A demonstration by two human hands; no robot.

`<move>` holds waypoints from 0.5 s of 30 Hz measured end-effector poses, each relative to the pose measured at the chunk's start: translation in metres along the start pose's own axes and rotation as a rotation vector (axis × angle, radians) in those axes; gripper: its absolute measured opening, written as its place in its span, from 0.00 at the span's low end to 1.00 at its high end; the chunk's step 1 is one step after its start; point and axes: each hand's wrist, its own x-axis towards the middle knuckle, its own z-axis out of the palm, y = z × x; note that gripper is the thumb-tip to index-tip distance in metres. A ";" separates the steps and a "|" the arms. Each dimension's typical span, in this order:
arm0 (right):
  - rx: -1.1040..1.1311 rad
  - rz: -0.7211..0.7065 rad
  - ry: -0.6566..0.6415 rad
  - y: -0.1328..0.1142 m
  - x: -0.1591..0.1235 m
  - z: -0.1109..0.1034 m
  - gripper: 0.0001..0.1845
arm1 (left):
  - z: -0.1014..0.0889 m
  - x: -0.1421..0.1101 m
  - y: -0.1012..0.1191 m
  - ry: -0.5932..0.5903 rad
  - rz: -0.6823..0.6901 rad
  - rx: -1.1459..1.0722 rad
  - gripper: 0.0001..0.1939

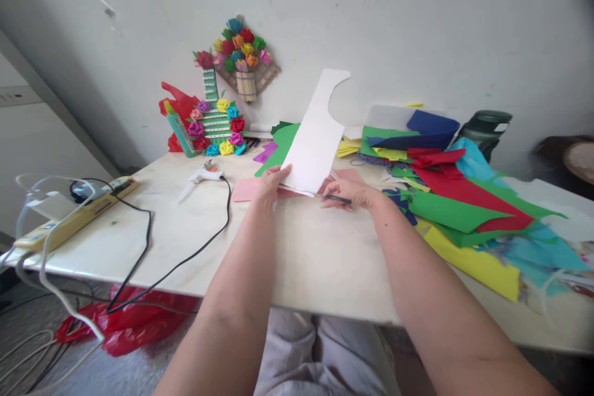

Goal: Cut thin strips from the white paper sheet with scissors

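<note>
My left hand (273,180) grips the lower left edge of a white board (310,136), thumb on its face. The board is tilted up above the table and has a rounded notch in its upper right side. At its lower right corner my right hand (346,192) is closed around a slim tool with a black handle (338,199), which looks like scissors. A thin silvery line runs left from it along the board's bottom edge; the fingers partly hide the tool. Pink sheets (245,190) lie on the table behind both hands.
On the left are a white glue gun (206,176) with a black cord and a power strip (77,213). A flower-decorated guitar shape (217,124) and a green glue bottle (180,131) stand behind. Coloured sheets (464,207) and a dark bottle (485,130) are on the right.
</note>
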 end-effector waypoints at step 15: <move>-0.097 -0.002 -0.018 0.002 0.009 0.006 0.24 | 0.005 -0.002 -0.001 0.009 -0.008 0.003 0.17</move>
